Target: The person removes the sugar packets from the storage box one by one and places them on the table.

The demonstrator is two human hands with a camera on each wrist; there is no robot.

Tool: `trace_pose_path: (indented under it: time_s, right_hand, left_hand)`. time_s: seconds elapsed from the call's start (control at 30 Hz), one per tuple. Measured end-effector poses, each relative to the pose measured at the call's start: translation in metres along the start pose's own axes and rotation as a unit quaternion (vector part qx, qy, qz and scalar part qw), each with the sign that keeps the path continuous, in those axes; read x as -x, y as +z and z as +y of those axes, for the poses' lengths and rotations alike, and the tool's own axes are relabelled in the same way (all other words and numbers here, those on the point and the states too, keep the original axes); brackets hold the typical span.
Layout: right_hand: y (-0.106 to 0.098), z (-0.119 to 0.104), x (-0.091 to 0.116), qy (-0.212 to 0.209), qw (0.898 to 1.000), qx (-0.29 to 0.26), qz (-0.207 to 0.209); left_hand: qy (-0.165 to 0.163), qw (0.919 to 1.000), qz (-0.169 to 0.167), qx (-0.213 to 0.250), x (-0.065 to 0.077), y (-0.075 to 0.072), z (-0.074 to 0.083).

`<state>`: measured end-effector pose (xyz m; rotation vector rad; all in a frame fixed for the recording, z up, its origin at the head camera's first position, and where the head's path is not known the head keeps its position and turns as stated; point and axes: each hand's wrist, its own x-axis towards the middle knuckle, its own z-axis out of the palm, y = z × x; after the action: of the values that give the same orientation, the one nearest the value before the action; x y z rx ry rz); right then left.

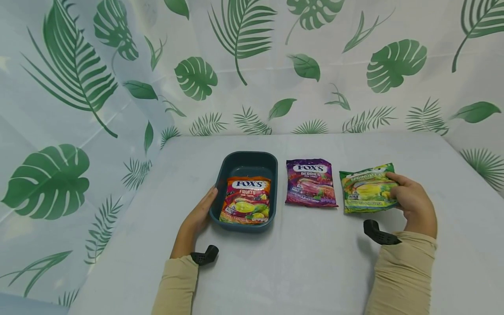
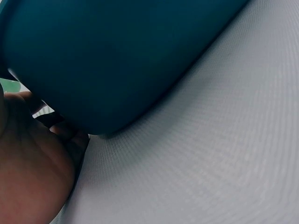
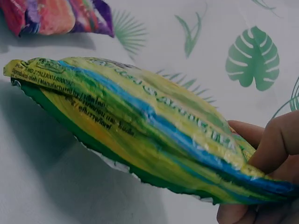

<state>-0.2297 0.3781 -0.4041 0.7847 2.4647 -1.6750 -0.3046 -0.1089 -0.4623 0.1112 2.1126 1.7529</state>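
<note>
A dark teal rectangular bin [image 1: 248, 158] stands on the table, with a red and orange Fox's Fruits candy bag [image 1: 247, 201] lying inside it. Against the bin's left side rests my left hand [image 1: 197, 218], its fingers extended along the wall; in the left wrist view the hand [image 2: 35, 158] is beside the bin's outer wall [image 2: 107, 60]. My right hand [image 1: 413, 201] pinches the right edge of a green and yellow Fox's Spring Tea candy bag [image 1: 368, 190]. In the right wrist view this bag [image 3: 140, 126] is tilted, its left end raised off the table.
Between the bin and the green bag lies a purple Fox's Berries candy bag [image 1: 311, 183]. A white table [image 1: 291, 267] bears everything, and a leaf-print sheet [image 1: 260, 96] hangs behind it and at the sides.
</note>
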Motion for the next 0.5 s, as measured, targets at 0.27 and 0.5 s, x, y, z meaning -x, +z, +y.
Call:
trace_pose_path:
  time_s: [0.27,0.5]
  right_hand:
    - [-0.008,0.062,-0.075,0.007,0.998,0.047,0.049]
    - [0.002,0.025,-0.032,0.025,0.995,0.083,0.057]
  left_hand:
    - [0.006,0.9999,-0.008,0.007,-0.002,-0.001,-0.001]
    - [0.007,0.9999,-0.006,0.002,-0.002,-0.001,-0.001]
